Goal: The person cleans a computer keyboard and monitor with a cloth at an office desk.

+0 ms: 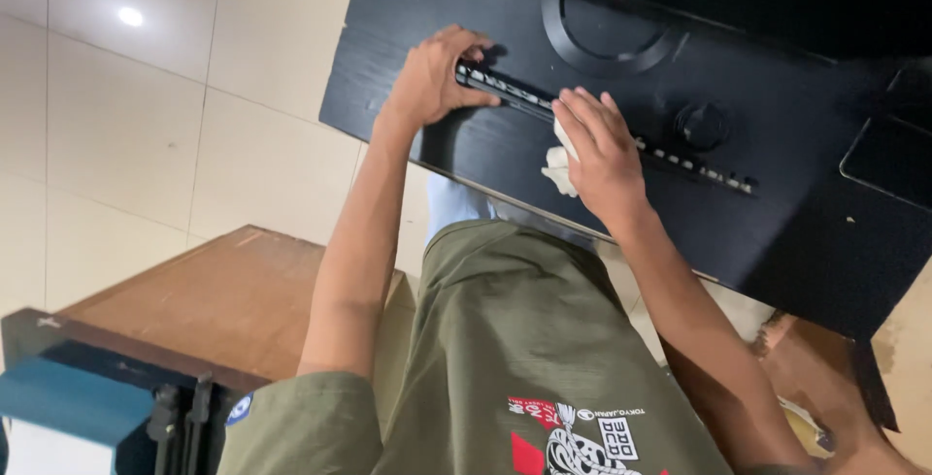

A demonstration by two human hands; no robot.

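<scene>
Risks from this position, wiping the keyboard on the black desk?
1. The left hand grips only the keyboard end; pressure from the right hand with the white cloth may shift it or press keys.
2. The keyboard lies close to the monitor stand, so a long stroke might knock it.

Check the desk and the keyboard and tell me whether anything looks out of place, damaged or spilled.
Nothing stands out. The left hand steadies one end of the dark keyboard on the black desk, and the right hand presses a white cloth against it. No spill or damage shows.
</scene>
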